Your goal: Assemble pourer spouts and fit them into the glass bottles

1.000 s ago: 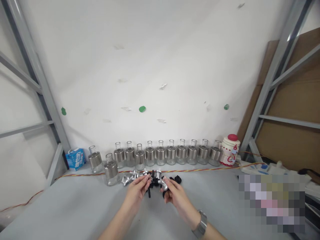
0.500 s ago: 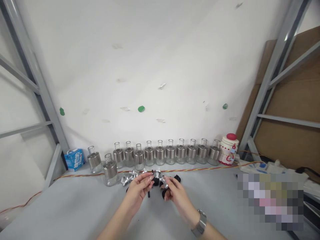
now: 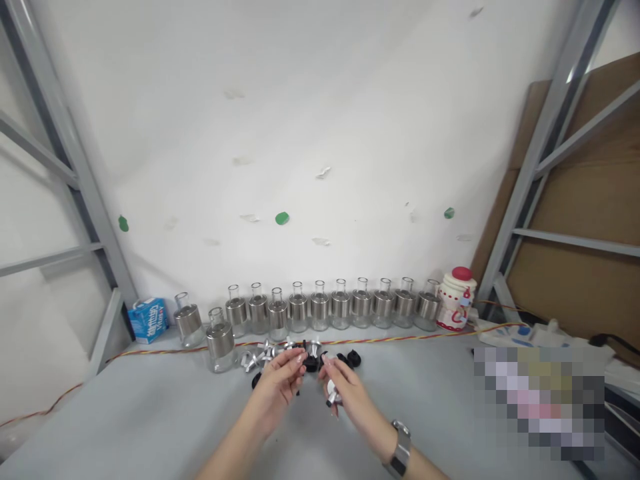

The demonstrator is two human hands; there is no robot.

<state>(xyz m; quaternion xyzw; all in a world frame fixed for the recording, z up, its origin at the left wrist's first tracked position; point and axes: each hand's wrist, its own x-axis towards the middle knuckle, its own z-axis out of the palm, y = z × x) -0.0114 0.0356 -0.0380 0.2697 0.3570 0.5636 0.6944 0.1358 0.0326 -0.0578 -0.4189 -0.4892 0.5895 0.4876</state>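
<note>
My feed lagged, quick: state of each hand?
Left hand: pinched shut; can't tell whether it holds anything.
Right hand: closed on a silver-and-black piece.

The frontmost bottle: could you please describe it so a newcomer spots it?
Below the white wall, glass bottles line the grey table. Second from the left, hiding part of the twisted cord, the frontmost bottle stands forward of all others.
</note>
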